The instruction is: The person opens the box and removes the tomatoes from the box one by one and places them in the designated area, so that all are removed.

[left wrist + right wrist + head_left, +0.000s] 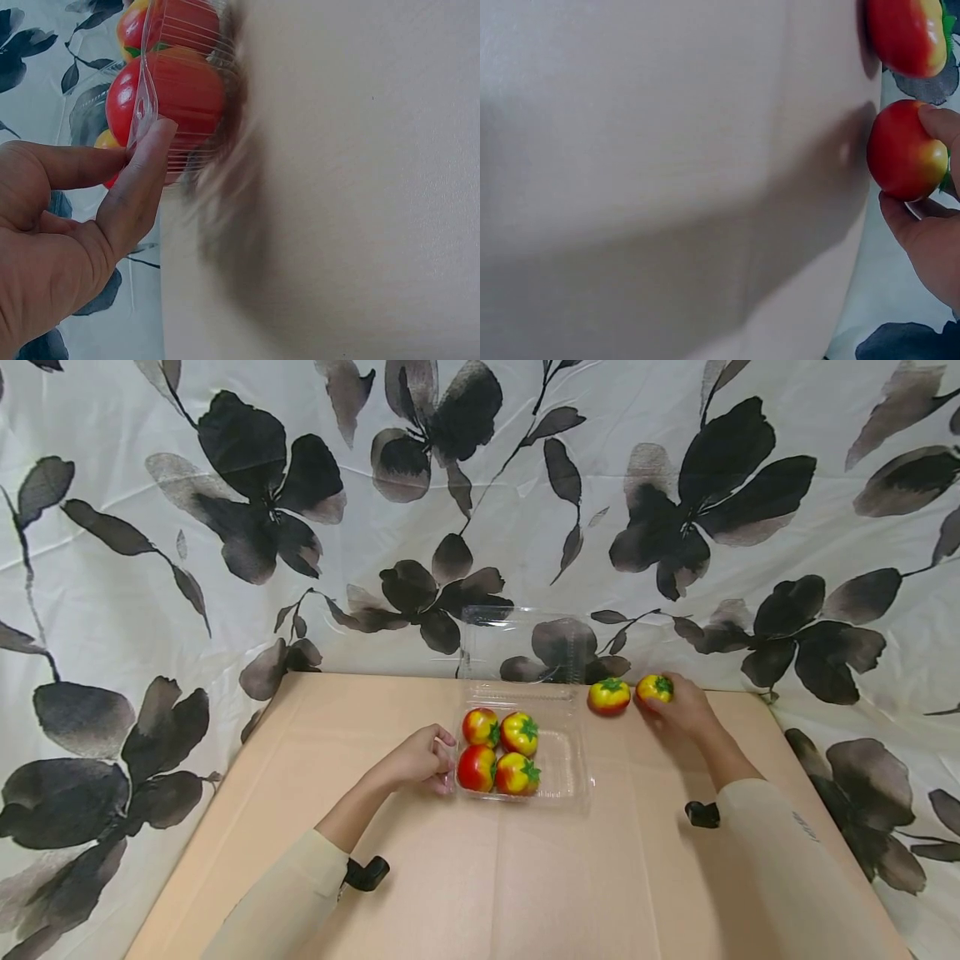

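A clear plastic clamshell container [558,760] stands on the table with its lid [521,643] raised at the back. Several red-and-yellow tomatoes with green leafy tops, such as this tomato [480,727], fill its left part; bare plastic shows on the right. My left hand [422,758] pinches the container's left rim [144,101] between thumb and finger. To the right of the container, my right hand [684,706] grips a tomato [906,154] at its sides, close to the table surface. Another tomato [609,697] sits on the table between that hand and the container.
The table [450,893] has a light tan surface, and its far edge runs just behind the container and loose tomatoes. Behind it hangs a white cloth [540,535] with dark flowers. A black strap piece [366,873] sticks out at the left wrist, another black piece [702,814] at the right.
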Motion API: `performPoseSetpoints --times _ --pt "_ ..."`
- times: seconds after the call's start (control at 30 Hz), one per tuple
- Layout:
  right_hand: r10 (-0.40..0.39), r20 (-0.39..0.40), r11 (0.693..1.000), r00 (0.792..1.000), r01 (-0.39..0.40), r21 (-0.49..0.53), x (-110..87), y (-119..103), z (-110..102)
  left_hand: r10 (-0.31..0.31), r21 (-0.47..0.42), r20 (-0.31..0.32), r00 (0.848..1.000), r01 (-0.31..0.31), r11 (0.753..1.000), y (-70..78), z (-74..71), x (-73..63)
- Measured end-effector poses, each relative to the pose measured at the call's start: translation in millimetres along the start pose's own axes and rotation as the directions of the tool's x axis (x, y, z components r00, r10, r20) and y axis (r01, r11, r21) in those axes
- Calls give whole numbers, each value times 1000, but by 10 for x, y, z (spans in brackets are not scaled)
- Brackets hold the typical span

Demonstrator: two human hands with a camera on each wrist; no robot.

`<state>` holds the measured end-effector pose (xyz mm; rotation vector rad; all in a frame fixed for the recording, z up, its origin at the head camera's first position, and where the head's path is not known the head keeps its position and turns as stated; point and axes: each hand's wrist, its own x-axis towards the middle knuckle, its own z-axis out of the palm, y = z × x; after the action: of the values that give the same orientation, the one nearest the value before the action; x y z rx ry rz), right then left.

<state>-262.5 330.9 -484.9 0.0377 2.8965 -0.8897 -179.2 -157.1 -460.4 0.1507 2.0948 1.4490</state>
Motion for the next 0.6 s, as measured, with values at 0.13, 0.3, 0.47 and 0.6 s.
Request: performPoseSetpoints --times 0.13,0.3,0.47,0.6 --pt "23 -14 1000 1000 -22 18 7 22 38 6 -4 3 1000 -6 1000 1 -2 5" --pt "31 -26 998 999 -30 49 14 29 79 4 0 0 1000 -4 1000 -4 -15 11" --pt "58 -5 996 998 -57 62 29 61 114 0 -4 10 1000 0 1000 3 -15 3" --pt "78 3 994 997 -78 81 27 73 130 -6 -3 9 1000 6 1000 25 -3 -12"
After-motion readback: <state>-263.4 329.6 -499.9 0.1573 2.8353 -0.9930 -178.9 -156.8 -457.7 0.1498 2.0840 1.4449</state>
